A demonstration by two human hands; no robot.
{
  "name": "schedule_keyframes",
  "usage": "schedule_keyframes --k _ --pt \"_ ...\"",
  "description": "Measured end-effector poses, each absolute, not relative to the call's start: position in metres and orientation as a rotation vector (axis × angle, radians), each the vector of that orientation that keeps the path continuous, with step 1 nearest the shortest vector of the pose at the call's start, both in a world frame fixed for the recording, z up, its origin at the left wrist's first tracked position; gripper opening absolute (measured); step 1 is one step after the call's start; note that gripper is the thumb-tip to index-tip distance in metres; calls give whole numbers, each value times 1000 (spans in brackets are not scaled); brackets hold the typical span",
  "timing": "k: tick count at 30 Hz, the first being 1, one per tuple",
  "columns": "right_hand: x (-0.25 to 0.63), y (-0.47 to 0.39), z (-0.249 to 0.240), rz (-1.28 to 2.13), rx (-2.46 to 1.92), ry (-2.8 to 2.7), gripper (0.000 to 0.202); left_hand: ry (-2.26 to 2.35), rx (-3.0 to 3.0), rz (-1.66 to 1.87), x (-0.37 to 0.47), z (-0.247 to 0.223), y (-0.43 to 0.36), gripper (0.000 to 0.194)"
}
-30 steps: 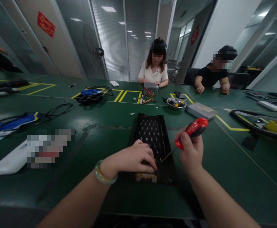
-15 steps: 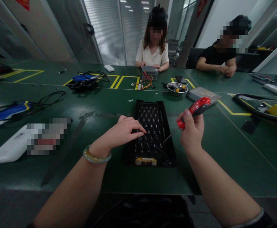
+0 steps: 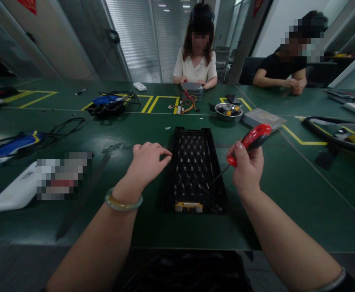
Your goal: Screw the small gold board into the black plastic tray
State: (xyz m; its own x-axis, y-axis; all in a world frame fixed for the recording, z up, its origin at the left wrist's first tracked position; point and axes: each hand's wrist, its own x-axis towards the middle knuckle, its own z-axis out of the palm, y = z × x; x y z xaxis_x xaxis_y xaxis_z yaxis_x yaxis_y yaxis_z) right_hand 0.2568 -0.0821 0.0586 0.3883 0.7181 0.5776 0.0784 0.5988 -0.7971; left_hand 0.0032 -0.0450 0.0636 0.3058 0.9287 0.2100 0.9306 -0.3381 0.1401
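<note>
A long black tray-like casing (image 3: 193,170) lies on the green table, with rows of small shiny shapes inside and a yellowish connector board (image 3: 188,207) at its near end. My right hand (image 3: 248,166) is closed round a red and black screwdriver (image 3: 254,140), whose shaft slants down over the right side of the casing. Just left of the casing is my left hand (image 3: 148,166), its thumb and forefinger brought close together at the casing's left edge. Whether anything is between those fingertips is too small to tell.
A metal bowl of small parts (image 3: 228,112) and a flat grey metal box (image 3: 264,119) stand beyond the casing. At left lie a white device (image 3: 16,188) and a blue item with cables (image 3: 13,147). Across the table, a person (image 3: 195,67) touches a grey unit; another sits right.
My left hand has moved left from over the casing to beside its left edge. My right hand with the screwdriver has hardly moved.
</note>
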Motion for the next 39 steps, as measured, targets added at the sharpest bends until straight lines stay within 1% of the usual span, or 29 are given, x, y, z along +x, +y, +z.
schedule_keyframes --k 5,9,13,17,23,27,33,36,39 --pt "257 -83 59 421 -901 -1105 22 -1804 -2523 -411 6 60 -47 25" --pt "257 -82 59 366 -875 -1069 19 -1710 -2627 -490 9 60 -49 27" --pt "256 -78 55 329 -848 -1035 18 -1385 -2962 -519 19 65 -57 19" --pt "255 -76 52 314 -848 -1029 19 -951 -3313 -391 34 67 -71 14" --pt "251 -74 53 336 -792 -995 12 -618 -3373 -315 47 63 -81 19" --pt "250 -73 54 351 -720 -994 11 -557 -3343 -245 52 59 -82 18" --pt "250 -75 51 367 -820 -995 13 -530 -3304 -226 60 57 -82 13" --pt "251 -75 51 369 -802 -1004 15 -545 -3318 -213 63 57 -82 10" --pt "251 -74 51 370 -772 -1017 15 -569 -3364 -200 65 55 -82 11"
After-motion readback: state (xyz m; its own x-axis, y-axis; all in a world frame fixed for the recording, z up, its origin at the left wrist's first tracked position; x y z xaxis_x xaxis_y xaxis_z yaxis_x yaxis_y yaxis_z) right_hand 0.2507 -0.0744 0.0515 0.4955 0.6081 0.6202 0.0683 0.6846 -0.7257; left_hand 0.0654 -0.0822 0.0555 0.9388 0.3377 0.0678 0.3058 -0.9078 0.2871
